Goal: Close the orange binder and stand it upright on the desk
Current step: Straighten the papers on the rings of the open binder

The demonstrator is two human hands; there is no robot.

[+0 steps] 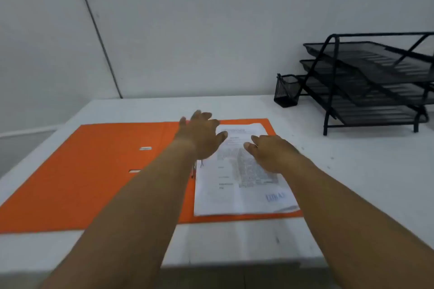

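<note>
The orange binder [89, 171] lies open and flat on the white desk [340, 183]. Its left cover is bare; a stack of printed white papers [237, 185] fills its right half. My left hand [202, 136] hovers over the binder's spine near the far edge, fingers spread, holding nothing. My right hand [270, 152] lies palm down over the upper part of the papers, fingers apart. My left forearm hides most of the ring mechanism.
A black mesh three-tier letter tray [375, 82] stands at the back right of the desk, with a small black mesh pen cup [287, 91] beside it. A grey wall rises behind the desk. The desk's near edge runs along the bottom.
</note>
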